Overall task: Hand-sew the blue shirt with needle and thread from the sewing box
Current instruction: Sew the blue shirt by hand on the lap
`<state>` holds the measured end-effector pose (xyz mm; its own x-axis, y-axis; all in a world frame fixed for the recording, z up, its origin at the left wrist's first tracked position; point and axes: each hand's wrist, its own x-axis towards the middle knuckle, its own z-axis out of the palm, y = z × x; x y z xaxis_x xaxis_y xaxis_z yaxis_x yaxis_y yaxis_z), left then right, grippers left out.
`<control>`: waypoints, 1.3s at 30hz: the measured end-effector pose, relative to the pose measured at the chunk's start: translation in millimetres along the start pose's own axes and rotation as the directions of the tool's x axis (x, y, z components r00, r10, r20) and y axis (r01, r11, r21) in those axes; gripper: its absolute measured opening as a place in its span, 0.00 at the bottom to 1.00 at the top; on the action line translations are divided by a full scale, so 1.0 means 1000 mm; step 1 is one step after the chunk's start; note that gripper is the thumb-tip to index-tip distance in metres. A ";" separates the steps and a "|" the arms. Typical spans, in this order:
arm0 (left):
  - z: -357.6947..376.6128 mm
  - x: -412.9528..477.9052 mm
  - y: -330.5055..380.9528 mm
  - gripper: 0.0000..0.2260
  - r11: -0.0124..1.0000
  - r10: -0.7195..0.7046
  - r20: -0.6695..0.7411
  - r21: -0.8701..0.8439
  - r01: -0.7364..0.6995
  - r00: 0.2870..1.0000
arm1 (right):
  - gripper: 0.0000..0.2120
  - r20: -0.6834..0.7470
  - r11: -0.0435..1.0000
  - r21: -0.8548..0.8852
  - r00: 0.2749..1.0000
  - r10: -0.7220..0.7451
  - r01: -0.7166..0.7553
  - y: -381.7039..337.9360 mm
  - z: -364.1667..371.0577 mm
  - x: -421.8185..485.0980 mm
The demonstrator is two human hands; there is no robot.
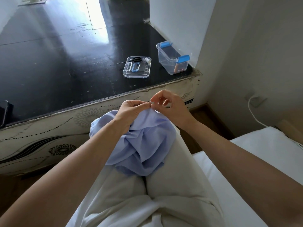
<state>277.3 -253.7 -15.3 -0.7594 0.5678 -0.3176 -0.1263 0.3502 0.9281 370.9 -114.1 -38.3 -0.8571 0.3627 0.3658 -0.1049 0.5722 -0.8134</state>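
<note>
The light blue shirt [144, 145] lies bunched on my lap over white trousers. My left hand [131, 110] pinches a raised fold of the shirt at its top edge. My right hand [167, 104] meets it fingertip to fingertip, thumb and forefinger closed on a thin needle [150, 101] at the fabric; the thread is too fine to make out. On the black table ahead stands the clear sewing box [172, 58] with blue latches, open. Its clear lid [136, 67] lies to the left, holding black scissors [132, 60] and a white thread spool [148, 60].
A dark phone [4, 113] rests at the table's left edge. The table's patterned white front [49, 128] faces my knees. A white wall corner [205, 38] rises right of the box. A white cable [252, 112] hangs at the right wall, above a white mattress [262, 153].
</note>
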 end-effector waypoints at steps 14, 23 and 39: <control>-0.006 0.008 -0.012 0.08 1.000 0.015 -0.172 0.029 -0.010 0.985 | 0.03 -0.049 0.875 0.477 0.991 0.121 -0.083 -0.015 -0.007 0.000; -0.009 0.020 -0.010 0.06 0.993 0.027 -0.352 -0.102 -0.067 0.936 | 0.04 0.936 0.606 0.137 0.302 0.179 -0.783 -0.002 -0.049 -0.015; -0.005 0.012 0.002 0.09 0.954 -0.138 -0.225 -0.291 0.068 0.965 | 0.06 0.021 0.979 -0.023 0.979 0.201 -0.201 -0.010 0.014 0.012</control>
<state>264.6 -249.5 -16.3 -0.8587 0.3320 -0.3905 -0.3583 0.1561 0.9205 354.4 -125.7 -32.4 -0.8709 0.4551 0.1852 0.0808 0.5043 -0.8597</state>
